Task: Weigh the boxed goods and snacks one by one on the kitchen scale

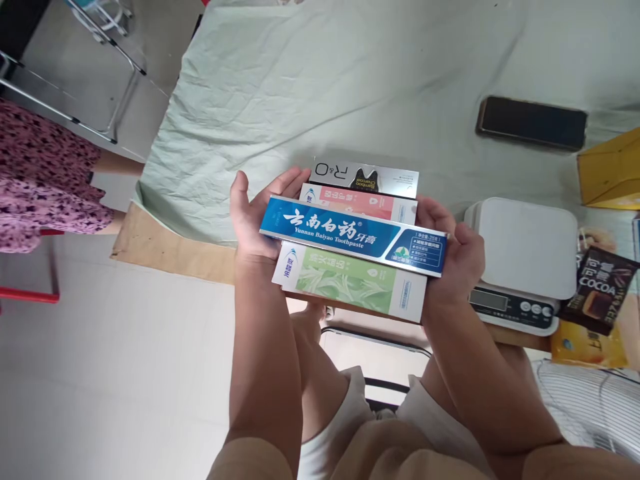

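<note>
Between my two hands is a group of toothpaste boxes held near the table's front edge. On top lies a blue Yunnan Baiyao toothpaste box (350, 237), slightly tilted. A green and white toothpaste box (350, 283) shows on the side nearer me. Beyond the blue one are a pink and white toothpaste box (360, 200) and a silver toothpaste box (395, 179). My left hand (257, 217) supports the left ends, thumb raised and fingers partly behind the boxes. My right hand (455, 253) cups the right ends, fingers curled.
A pale green cloth (350, 80) covers the table. To the right are a white kitchen scale (525, 250), a dark phone (533, 123), a black cocoa packet (600, 290) and a yellow box (613, 170). A fan (585, 403) stands lower right. Another person's patterned clothing (45, 173) shows left.
</note>
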### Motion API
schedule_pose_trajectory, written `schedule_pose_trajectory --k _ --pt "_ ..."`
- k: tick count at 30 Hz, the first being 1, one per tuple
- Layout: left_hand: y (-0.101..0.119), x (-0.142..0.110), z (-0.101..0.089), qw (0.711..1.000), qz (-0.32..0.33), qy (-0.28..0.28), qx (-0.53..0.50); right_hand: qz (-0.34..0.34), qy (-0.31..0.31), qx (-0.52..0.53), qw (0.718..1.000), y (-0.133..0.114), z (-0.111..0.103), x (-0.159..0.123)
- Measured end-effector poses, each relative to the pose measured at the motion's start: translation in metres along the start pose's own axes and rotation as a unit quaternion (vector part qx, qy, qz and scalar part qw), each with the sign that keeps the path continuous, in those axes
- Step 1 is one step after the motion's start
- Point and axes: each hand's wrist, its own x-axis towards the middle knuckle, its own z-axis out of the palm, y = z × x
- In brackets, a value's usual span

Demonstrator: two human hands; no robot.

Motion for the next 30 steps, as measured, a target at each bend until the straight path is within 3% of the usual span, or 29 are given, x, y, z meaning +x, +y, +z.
schedule_pose_trajectory --k 10,22,26,30 --pt "0.002 0.001 -0.013 0.999 0.019 0.010 0.034 0.017 0.002 0.000 1.000 0.003 0.012 -0.005" --pt "0.005 0.000 -0.014 0.999 0.009 0.012 0.035 0.004 -0.004 -0.045 0.999 0.006 0.006 -0.001" --pt "0.005 -0.003 -0.009 0.999 0.014 0.048 0.021 0.006 0.007 -0.035 0.999 0.005 0.010 -0.002" --pt "0.008 -0.004 -0.014 0.993 0.038 0.108 0.037 0.001 0.066 -0.070 0.995 -0.001 0.005 -0.003"
